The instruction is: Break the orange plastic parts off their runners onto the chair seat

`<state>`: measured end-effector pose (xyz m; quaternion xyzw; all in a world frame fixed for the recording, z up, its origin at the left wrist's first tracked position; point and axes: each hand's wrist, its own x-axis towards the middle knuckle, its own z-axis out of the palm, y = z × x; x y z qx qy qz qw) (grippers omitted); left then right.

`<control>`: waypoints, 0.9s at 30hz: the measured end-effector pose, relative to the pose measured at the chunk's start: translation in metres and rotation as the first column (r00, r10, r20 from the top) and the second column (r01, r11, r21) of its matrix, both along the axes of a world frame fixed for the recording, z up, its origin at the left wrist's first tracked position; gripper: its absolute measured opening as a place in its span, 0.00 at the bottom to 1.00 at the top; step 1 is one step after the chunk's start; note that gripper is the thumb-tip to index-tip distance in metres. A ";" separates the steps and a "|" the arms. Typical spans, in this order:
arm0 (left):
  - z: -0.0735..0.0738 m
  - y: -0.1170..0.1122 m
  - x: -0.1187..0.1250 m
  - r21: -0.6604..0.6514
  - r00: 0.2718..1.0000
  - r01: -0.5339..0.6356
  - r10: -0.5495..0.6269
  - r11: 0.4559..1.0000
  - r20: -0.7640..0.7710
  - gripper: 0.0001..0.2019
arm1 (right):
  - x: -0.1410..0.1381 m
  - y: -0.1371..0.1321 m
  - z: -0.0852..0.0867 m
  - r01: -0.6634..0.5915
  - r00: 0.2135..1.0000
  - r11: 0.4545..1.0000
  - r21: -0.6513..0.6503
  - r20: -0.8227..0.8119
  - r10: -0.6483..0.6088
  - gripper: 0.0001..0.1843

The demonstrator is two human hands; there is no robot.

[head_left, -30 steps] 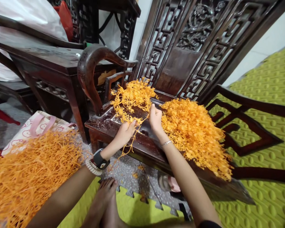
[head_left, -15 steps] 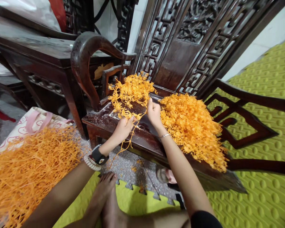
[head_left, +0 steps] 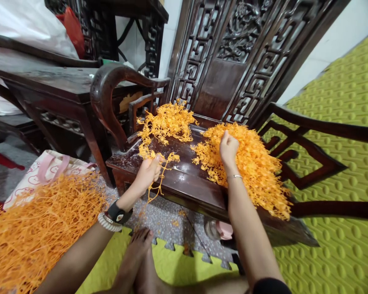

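Note:
My left hand [head_left: 147,171] is closed on a branched orange plastic strip [head_left: 158,179] that hangs over the front edge of a dark carved wooden chair seat [head_left: 184,175]. My right hand [head_left: 228,149] is closed, knuckles up, over the big heap of small orange plastic pieces [head_left: 257,167] on the right of the seat; what its fingers hold is hidden. A smaller tangle of orange pieces [head_left: 167,122] lies at the back left of the seat.
A large pile of long orange strips [head_left: 33,232] covers the floor at the left, over a pink and white bag [head_left: 53,167]. A dark wooden table [head_left: 58,81] stands behind. The yellow-green foam mat [head_left: 340,245] is underfoot, and my bare foot [head_left: 135,257] rests near its edge.
My right hand has left the strip and moved right onto the big orange heap. My left hand keeps the strip and has dropped slightly toward the seat's front edge.

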<state>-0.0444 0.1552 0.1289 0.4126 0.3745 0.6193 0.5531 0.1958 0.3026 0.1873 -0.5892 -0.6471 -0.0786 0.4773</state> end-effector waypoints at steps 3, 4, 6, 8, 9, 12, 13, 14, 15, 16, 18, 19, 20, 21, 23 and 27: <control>0.002 0.001 0.000 -0.013 1.000 0.019 -0.019 1.000 0.025 0.23 | -0.019 -0.002 -0.010 -0.015 0.991 0.998 -0.053 0.132 0.022 0.17; 0.002 0.001 -0.001 -0.017 0.999 0.024 -0.024 1.000 0.035 0.23 | -0.029 -0.003 -0.015 -0.019 0.985 0.997 -0.068 0.167 0.030 0.13; 0.003 0.001 -0.003 -0.024 0.998 0.037 -0.035 0.999 0.059 0.23 | -0.044 -0.006 -0.022 -0.008 0.966 0.993 -0.117 0.255 0.037 0.07; 0.003 0.001 -0.005 -0.033 0.995 0.052 -0.049 0.998 0.086 0.23 | -0.050 -0.009 -0.025 0.030 0.937 0.980 -0.199 0.347 0.041 0.04; 0.003 0.001 -0.006 -0.038 0.993 0.059 -0.055 0.998 0.101 0.22 | -0.050 -0.011 -0.025 0.054 0.924 0.969 -0.240 0.380 0.042 0.04; 0.004 0.001 -0.008 -0.047 0.987 0.069 -0.062 0.997 0.149 0.22 | -0.048 -0.017 -0.021 0.030 0.920 0.964 -0.265 0.385 0.077 0.12; 0.004 0.000 -0.009 -0.047 0.984 0.071 -0.062 0.996 0.166 0.21 | -0.049 -0.020 -0.019 -0.066 0.922 0.971 -0.231 0.359 0.147 0.14; 0.004 0.000 -0.009 -0.048 0.981 0.074 -0.064 0.996 0.182 0.21 | -0.052 -0.023 -0.018 -0.205 0.906 0.958 -0.198 0.332 0.263 0.17; 0.004 0.000 -0.009 -0.051 0.978 0.078 -0.067 0.996 0.197 0.20 | -0.057 -0.027 -0.018 -0.371 0.861 0.912 -0.174 0.303 0.408 0.19; 0.004 0.000 -0.009 -0.054 0.975 0.085 -0.072 0.995 0.212 0.19 | -0.062 -0.031 -0.018 -0.533 0.784 0.829 -0.167 0.271 0.558 0.21; 0.004 0.000 -0.010 -0.062 0.967 0.098 -0.080 0.993 0.244 0.17 | -0.074 -0.038 -0.021 -0.750 0.589 0.622 -0.225 0.199 0.783 0.25; 0.004 0.000 -0.011 -0.065 0.962 0.102 -0.081 0.993 0.262 0.16 | -0.080 -0.042 -0.023 -0.801 0.508 0.533 -0.272 0.161 0.846 0.28; 0.004 0.000 -0.012 -0.067 0.956 0.102 -0.079 0.993 0.283 0.15 | -0.084 -0.045 -0.024 -0.826 0.453 0.469 -0.312 0.129 0.882 0.30; 0.004 0.001 -0.013 -0.067 0.949 0.099 -0.074 0.993 0.307 0.14 | -0.087 -0.047 -0.026 -0.834 0.423 0.431 -0.345 0.104 0.900 0.32; 0.003 0.004 -0.017 -0.068 0.932 0.086 -0.056 0.994 0.359 0.13 | -0.090 -0.049 -0.028 -0.820 0.423 0.418 -0.391 0.076 0.903 0.31; 0.002 0.008 -0.024 -0.092 0.896 0.084 -0.035 0.992 0.442 0.13 | -0.089 -0.051 -0.030 -0.789 0.479 0.445 -0.423 0.030 0.877 0.20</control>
